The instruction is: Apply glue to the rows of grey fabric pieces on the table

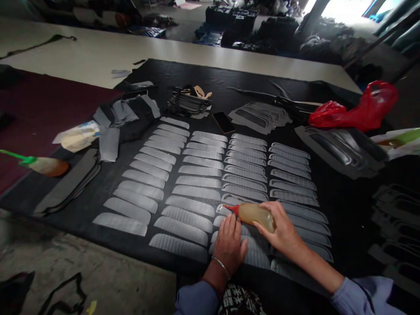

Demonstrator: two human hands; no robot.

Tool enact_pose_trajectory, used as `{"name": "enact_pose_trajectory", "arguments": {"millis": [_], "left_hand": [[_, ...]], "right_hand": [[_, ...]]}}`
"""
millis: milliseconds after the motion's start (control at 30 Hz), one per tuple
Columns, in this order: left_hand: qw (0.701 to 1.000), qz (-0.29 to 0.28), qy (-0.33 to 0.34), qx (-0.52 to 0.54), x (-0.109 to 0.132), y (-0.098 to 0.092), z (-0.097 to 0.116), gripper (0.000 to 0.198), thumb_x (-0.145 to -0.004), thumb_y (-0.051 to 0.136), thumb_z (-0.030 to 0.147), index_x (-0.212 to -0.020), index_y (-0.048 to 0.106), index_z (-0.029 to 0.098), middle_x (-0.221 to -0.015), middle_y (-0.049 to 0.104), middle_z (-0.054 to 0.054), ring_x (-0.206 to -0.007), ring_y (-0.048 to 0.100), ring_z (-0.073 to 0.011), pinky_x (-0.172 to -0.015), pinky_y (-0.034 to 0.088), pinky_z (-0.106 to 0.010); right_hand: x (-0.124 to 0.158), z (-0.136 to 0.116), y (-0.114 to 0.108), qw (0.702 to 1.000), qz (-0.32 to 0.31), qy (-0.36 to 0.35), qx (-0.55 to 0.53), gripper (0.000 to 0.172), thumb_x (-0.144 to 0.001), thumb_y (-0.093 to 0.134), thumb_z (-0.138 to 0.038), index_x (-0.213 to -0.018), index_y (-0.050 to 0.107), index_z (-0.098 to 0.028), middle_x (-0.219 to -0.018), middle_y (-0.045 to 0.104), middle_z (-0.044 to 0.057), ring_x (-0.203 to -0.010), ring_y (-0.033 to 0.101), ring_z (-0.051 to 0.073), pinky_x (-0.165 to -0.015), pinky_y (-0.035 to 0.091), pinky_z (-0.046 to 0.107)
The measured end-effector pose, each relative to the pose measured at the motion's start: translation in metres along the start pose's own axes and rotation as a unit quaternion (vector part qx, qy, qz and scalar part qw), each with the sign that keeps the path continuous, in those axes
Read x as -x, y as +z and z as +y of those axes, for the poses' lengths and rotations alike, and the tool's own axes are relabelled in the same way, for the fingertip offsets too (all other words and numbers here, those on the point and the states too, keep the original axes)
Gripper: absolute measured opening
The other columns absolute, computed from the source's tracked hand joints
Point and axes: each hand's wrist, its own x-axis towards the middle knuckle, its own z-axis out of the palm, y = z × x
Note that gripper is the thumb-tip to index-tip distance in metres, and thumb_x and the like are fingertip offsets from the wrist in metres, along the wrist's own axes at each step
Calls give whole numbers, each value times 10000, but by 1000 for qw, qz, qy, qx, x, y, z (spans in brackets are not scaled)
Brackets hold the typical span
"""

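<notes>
Head view: rows of grey strips (193, 205) are laid out across the black cloth (344, 210) (a red bag (357, 109) sits far right). The right hand (284, 232) is wrapped around an amber squeeze bottle (257, 215), fingers curled tight on its body, red nozzle pointing left, low over the near strips. The left hand (229, 245) lies flat just beneath it, fingers stretched out, gripping nothing, pressing on a strip.

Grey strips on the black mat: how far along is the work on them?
Done: strips lie laid out in four columns. In hand: right hand tips a squeeze bottle, nozzle on a near strip of the third column, which the left hand pins. Left: which strips are treated cannot be told.
</notes>
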Motion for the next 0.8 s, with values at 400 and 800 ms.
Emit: {"name": "enact_pose_trajectory", "arguments": {"millis": [400,800], "left_hand": [[998,46,10,-29,-1,4,2,455,-801,526,303,-1186,493,62,-1227,541,-185,-1196,453,-304,-979,403,-476],[999,-10,18,-34,-7,-4,1,461,-798,520,281,-1195,493,49,-1247,518,-204,-1193,450,-316,-975,403,-467]], "right_hand": [[1,1,4,1000,-9,-14,-18,377,-788,576,-205,-1117,391,-225,-1001,480,94,-927,509,236,-787,487,413],[21,11,-21,1000,-3,2,25,368,-803,561,-210,-1127,387,-221,-1001,479,97,-929,502,237,-791,488,420]]}}
